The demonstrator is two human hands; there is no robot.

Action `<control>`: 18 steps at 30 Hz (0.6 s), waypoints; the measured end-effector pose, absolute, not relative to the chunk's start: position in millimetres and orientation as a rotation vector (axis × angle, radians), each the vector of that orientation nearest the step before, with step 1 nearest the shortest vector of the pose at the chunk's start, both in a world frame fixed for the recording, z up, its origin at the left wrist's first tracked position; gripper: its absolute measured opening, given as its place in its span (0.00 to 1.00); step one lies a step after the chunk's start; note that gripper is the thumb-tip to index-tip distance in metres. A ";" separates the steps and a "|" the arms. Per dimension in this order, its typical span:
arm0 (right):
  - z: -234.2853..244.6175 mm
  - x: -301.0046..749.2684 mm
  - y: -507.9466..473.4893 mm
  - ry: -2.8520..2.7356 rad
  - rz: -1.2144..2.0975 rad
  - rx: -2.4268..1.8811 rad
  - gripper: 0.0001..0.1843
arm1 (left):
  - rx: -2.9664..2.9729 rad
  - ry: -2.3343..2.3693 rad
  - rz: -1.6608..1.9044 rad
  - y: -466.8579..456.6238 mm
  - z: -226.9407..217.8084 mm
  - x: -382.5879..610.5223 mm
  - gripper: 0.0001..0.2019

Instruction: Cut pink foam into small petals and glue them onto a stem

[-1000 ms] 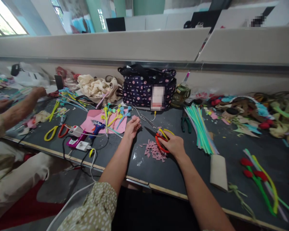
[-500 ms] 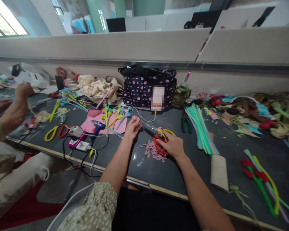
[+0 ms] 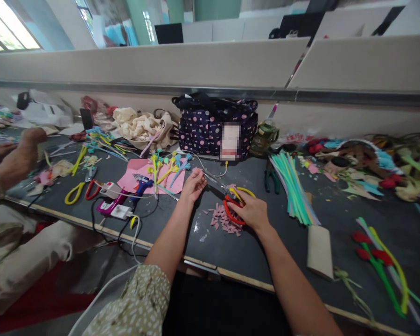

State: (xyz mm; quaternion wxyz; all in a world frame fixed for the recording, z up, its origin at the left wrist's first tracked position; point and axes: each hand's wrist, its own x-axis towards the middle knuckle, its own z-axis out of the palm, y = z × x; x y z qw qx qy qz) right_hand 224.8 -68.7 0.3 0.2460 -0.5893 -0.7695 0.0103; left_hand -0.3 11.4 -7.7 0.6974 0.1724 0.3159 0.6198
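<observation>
Right hand (image 3: 254, 212) grips scissors (image 3: 230, 213), fingers through loops; left hand (image 3: 193, 184), at ten o'clock, fingertips pressed together; pink snippets (image 3: 221, 222) already heaped at seven.

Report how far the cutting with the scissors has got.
Done: a pile of pink snippets lies by the right hand. In hand: that hand grips the scissors, blades toward the left hand; what it pinches is too small to tell. Left: the pink sheet beyond looks largely whole.
</observation>
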 end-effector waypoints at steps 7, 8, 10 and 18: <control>1.1 225.3 -69.3 -2.124 0.001 -1.613 0.28 | 0.420 0.773 1.397 12.6 -8.5 -0.7 0.10; 1.2 225.4 -69.3 -2.127 -0.004 -1.617 0.28 | 0.425 0.786 1.402 12.5 -8.1 -0.6 0.10; 1.6 225.5 -69.4 -2.132 -0.012 -1.628 0.28 | 0.431 0.806 1.407 12.1 -7.0 -0.5 0.10; 1.2 225.5 -69.4 -2.134 -0.032 -1.640 0.28 | 0.467 0.846 1.424 10.6 -6.2 1.2 0.11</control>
